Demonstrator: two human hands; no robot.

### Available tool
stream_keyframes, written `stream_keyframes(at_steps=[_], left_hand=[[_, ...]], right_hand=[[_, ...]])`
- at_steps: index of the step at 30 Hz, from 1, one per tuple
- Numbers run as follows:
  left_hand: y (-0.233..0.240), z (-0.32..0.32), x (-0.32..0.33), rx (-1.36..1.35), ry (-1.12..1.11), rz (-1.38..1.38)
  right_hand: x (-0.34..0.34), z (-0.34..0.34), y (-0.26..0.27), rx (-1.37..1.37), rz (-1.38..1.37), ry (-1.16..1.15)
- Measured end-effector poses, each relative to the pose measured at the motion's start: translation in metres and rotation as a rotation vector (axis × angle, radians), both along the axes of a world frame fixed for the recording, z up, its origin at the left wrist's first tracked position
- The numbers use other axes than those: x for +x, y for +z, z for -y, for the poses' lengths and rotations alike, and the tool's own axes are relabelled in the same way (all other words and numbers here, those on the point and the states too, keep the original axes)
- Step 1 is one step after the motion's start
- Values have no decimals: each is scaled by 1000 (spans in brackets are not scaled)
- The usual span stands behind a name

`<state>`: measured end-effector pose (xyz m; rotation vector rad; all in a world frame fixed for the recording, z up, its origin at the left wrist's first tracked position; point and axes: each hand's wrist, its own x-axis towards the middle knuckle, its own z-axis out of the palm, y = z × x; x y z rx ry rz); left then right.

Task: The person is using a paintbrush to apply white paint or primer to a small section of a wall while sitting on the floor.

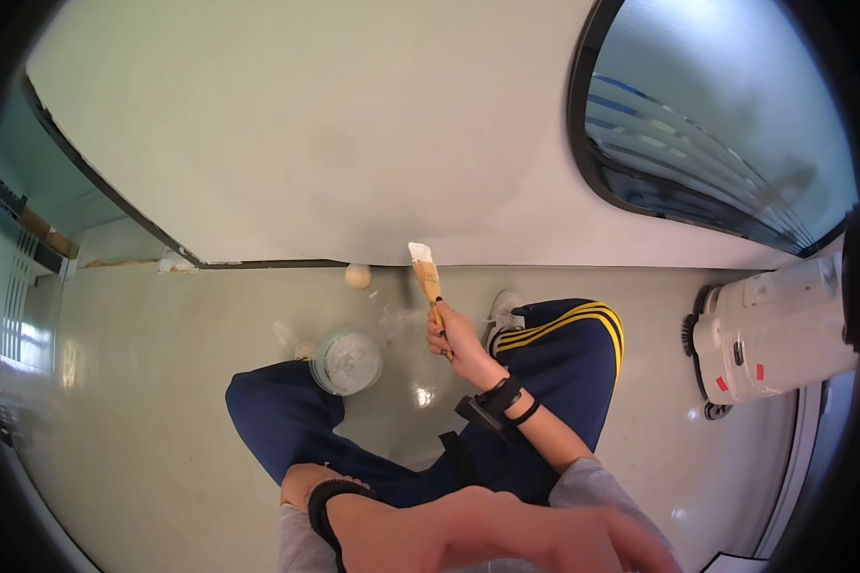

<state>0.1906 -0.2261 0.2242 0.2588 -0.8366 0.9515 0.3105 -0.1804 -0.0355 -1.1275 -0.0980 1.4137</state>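
My right hand (455, 336) is closed around the wooden handle of a flat paintbrush (425, 276), whose bristle end bears white material. The brush tip is close to the lower edge of a white wall panel (330, 143). Close to the camera at the bottom, my left hand (502, 530) is raised over my lap; its fingers point right, partly blurred, and nothing shows in it. A clear round tub (346, 362) with white paste-like material is on the floor by my left knee. A round pale knob-like object (358, 276) lies at the panel's lower edge.
A plastic-wrapped white machine (767, 333) with a black brush stands at the right. Above it is a dark-framed window (580, 129) in the panel. At the left is an opening edged with a dark strip (115, 193). Small white marks dot the glossy floor (150, 401).
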Motion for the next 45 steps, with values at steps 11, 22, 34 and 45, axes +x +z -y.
stream_keyframes(at_steps=[11,22,34,45], left_hand=[[-19,-18,-11,194,-429,-216],[-6,-28,-1,284,-358,-175],[6,-71,-33,577,-215,9],[5,-65,-69,1205,519,-133]], right_hand=[[1,0,0,29,-5,3],[2,0,-2,-4,-16,8],[1,0,1,25,61,-57],[9,3,-2,40,224,-183]])
